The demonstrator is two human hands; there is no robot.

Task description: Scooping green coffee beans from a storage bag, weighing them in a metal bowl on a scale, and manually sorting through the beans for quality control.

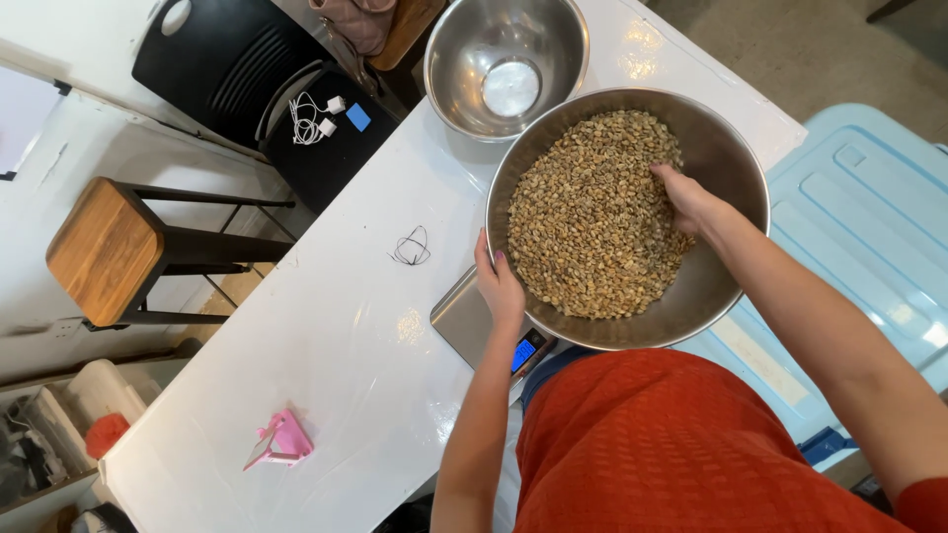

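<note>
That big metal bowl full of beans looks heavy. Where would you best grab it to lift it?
Probably by the rim of the big bowl, one hand on each opposite side. It is wide, round and smooth with no handles, and loaded with beans. The left hand already rests at its near-left edge.

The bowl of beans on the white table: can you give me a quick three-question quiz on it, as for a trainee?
1. True or false: the right hand is in the beans.
2. What does the left hand touch?
3. The big bowl sits on: A) a stool B) a scale C) the blue lid.

Key:
1. True.
2. The big bowl's outer rim.
3. B; the empty bowl stands beyond it.
</note>
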